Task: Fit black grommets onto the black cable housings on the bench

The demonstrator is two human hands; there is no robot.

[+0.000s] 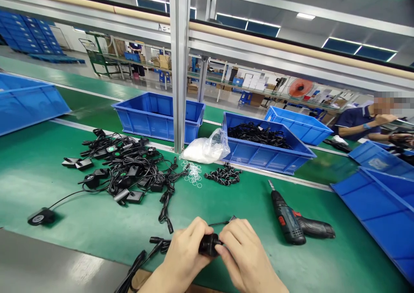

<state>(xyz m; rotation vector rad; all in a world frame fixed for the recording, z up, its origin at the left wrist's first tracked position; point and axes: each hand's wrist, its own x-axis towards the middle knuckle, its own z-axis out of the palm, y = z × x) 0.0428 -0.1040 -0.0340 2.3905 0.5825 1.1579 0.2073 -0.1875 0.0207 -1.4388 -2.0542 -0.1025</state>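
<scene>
Right at the near edge of the table (246, 198), the left hand (187, 250) is clasping a black part (208, 244), and the right hand (246, 250) pinches its right end! Over toward the right edge, open green surface separates that hand from the power drill (289, 222), while a heap of cabled devices (129, 168) crowds the far edge, left of centre.

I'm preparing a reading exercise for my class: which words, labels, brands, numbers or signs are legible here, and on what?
"A", on the metal rail; what follows it is too blurred.
Too small or blurred to read: any lettering on the power drill, green sticker, pale patch.
</scene>
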